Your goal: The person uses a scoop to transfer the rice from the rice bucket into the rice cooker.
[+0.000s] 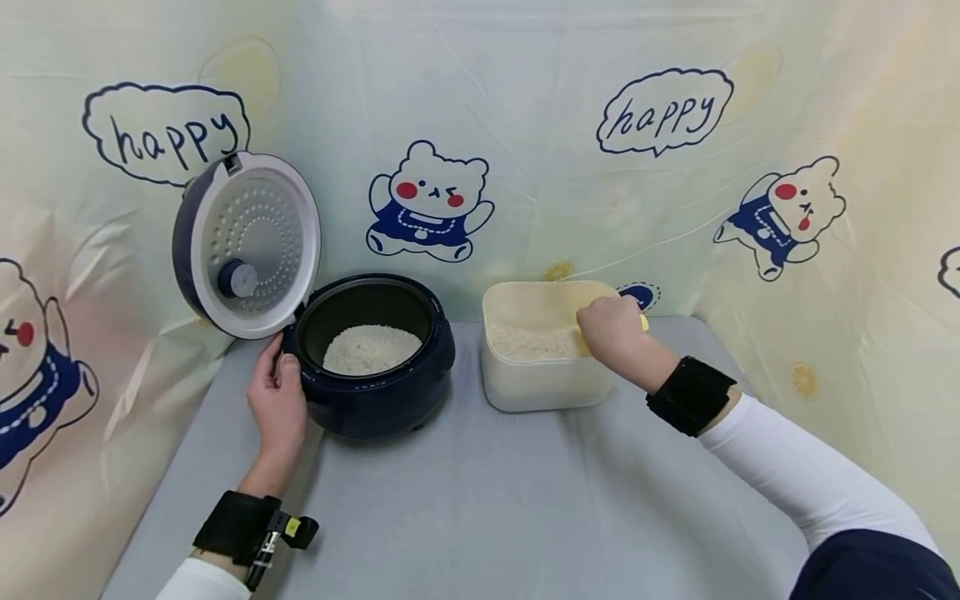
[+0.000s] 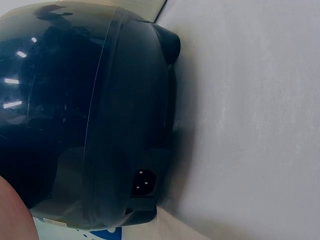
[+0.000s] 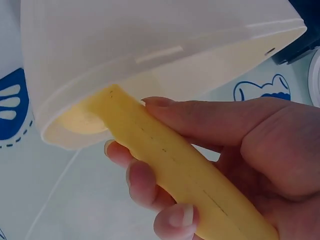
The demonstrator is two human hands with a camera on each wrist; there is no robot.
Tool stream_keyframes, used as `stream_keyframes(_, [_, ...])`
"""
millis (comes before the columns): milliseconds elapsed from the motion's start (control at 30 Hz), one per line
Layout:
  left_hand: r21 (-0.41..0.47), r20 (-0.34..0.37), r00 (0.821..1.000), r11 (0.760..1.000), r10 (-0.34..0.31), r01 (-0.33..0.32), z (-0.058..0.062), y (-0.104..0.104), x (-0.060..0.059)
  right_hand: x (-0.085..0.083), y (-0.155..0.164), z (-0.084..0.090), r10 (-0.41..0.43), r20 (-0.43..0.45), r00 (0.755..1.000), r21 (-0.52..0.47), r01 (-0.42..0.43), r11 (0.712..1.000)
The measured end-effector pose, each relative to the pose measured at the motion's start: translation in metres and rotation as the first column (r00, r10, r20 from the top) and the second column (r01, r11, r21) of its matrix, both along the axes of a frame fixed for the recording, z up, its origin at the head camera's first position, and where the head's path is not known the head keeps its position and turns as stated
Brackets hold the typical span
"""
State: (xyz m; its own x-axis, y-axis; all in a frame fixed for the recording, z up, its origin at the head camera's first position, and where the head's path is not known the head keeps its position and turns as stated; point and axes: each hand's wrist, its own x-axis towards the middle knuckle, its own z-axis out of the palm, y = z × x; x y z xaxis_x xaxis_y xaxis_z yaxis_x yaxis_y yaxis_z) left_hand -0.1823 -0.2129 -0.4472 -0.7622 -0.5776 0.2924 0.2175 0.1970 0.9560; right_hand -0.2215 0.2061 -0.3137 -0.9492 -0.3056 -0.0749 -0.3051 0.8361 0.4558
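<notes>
In the head view my right hand (image 1: 618, 337) is at the right rim of a translucent cream container (image 1: 547, 392) holding white rice (image 1: 534, 342). It grips a yellow handle (image 3: 170, 160), thumb on one side and fingers curled round the other; the far end goes inside the container, where its tip is mostly hidden. My left hand (image 1: 279, 400) rests against the left side of a dark blue rice cooker (image 1: 375, 408), near the lid hinge, thumb pointing up. White rice (image 1: 371, 348) lies in the cooker's dark inner pot (image 1: 318, 325).
The cooker's lid (image 1: 262, 242) stands raised on the left, its dotted inner side facing the room. A power socket (image 2: 143, 183) shows low on the cooker's body. Grey cloth (image 1: 480, 508) covers the table; a printed curtain (image 1: 540, 125) hangs behind.
</notes>
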Motion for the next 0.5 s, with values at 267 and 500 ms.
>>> stream_keyframes(267, [0.023, -0.012, 1.0, 1.0, -0.003, 0.003, -0.001, 0.001, 0.0, -0.015, 0.013, -0.005, -0.031, 0.125, 0.992, -0.076, 0.041, 0.996])
stream_keyframes(500, [0.028, -0.004, 1.0, 0.999, -0.016, 0.016, -0.004, -0.002, -0.002, -0.028, 0.03, -0.009, -0.135, 0.251, 0.959, -0.274, 0.204, 0.94])
